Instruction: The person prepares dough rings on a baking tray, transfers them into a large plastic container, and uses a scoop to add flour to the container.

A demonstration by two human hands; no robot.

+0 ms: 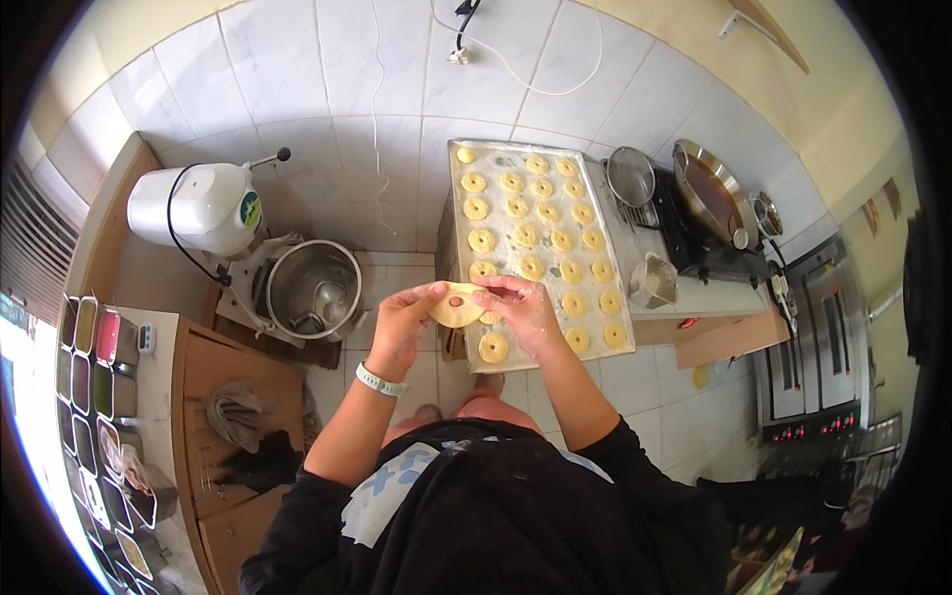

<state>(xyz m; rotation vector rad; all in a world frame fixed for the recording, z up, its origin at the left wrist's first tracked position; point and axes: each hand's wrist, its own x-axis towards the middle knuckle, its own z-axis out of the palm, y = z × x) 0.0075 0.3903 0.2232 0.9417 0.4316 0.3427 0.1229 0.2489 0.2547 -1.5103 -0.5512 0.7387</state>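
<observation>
Between my two hands is a flat ring of pale yellow dough (462,317) with a hole in its middle. My left hand (401,323) pinches its left side between thumb and fingers. On the opposite side, my right hand (520,305), dusted with flour, grips the edge the same way. Part of a fingertip shows through the hole. Behind and below the hands lies a floured metal baking tray (497,156) bearing rows of dough rings (562,239). One piece at the far left corner, a dough round (465,155), shows no clear hole.
A planetary mixer (197,208) with a steel bowl (312,286) stands left. Right of the tray are a wire strainer (631,177), a wide pan of brown liquid (706,186) on a black stove (692,242) and a flour-dusted container (654,281). Steel ovens (814,335) stand far right.
</observation>
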